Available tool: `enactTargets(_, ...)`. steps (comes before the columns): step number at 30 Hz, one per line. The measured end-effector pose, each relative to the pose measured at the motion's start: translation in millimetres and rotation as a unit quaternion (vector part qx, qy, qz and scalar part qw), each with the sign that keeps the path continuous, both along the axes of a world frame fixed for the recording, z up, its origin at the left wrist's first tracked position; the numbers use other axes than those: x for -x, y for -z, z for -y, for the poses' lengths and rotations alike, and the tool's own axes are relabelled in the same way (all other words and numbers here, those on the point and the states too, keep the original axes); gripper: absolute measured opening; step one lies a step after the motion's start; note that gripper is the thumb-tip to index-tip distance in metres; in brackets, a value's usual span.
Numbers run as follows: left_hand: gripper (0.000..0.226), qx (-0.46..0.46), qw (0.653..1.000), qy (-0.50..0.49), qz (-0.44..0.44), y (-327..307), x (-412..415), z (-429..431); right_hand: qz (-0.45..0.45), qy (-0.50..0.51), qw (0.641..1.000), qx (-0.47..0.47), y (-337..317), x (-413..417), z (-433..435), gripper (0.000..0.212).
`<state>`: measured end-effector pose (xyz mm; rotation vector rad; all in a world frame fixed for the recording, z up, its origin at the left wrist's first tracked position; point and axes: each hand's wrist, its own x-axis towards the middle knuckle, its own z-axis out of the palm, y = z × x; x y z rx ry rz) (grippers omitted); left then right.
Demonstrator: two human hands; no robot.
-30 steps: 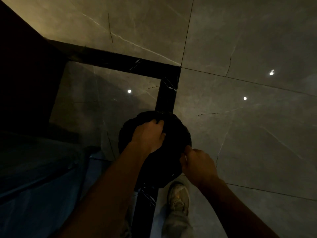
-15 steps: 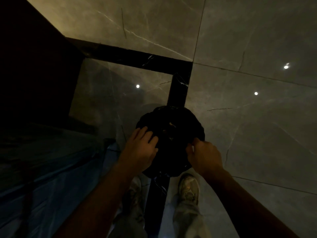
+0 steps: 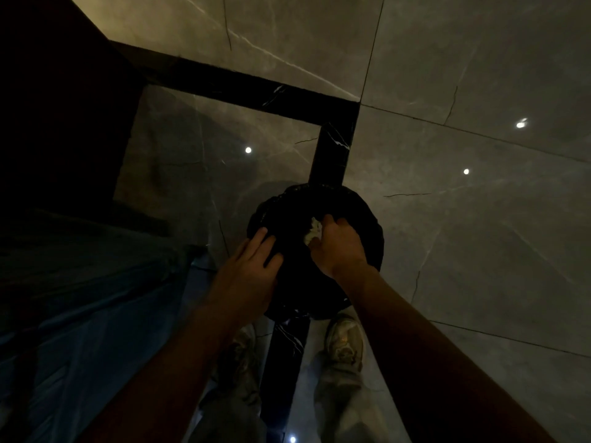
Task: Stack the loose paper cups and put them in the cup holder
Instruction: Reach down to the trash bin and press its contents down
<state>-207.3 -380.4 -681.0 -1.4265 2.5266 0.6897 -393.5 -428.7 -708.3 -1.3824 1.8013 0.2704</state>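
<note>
The right hand [image 3: 339, 247] is at the centre of the frame, curled closed over a small crumpled whitish piece [image 3: 312, 231] that shows at its thumb side; what the piece is made of cannot be told in the dim light. The left hand [image 3: 248, 276] lies just to the lower left of it, fingers [image 3: 260, 241] stretched out flat and together, palm down on the near left edge of a round black bin [image 3: 361, 215], holding nothing. Both hands sit over the mouth of this bin, whose rim looks wrinkled like a dark liner; its inside is too dark to read. No paper cups or cup holder can be made out anywhere in the frame.

Both bare forearms run down to the lower edge of the picture. Below the bin, two light worn shoes [image 3: 345, 340] and pale trouser legs stand on the floor, one on each side of a black strip.

The floor [image 3: 463, 251] is polished grey marble-look tile with thin pale veins and dark hairline cracks. Black marble bands [image 3: 332, 151] with white veining form a corner: one runs from the upper left toward the centre right, another drops from that corner under the bin to the bottom edge. Small bright dots of ceiling lights reflect in the tiles at centre left, at right and at the bottom. A yellowish glow lies on the tiles at the top. The upper left is a black mass, and the lower left holds a dim bluish surface [image 3: 96, 330] whose nature I cannot tell.
</note>
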Motion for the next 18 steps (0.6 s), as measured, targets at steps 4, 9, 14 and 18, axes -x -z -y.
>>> enactTargets(4,0.060,-0.011,1.000,0.011,0.004,0,-3,1,-0.003,0.013,1.000,-0.009,7,-6,13,0.062)
enactTargets(9,0.065,-0.031,0.999,0.013,0.023,-3,-3,2,-0.014,0.014,1.000,-0.006,8,-7,16,0.069)
enactTargets(14,0.057,-0.033,0.999,0.008,0.011,-10,3,4,-0.020,-0.006,1.000,-0.009,4,0,11,0.064)
enactTargets(18,0.049,-0.016,1.000,0.012,0.020,-17,9,12,-0.019,-0.040,0.998,-0.033,-4,8,9,0.060)
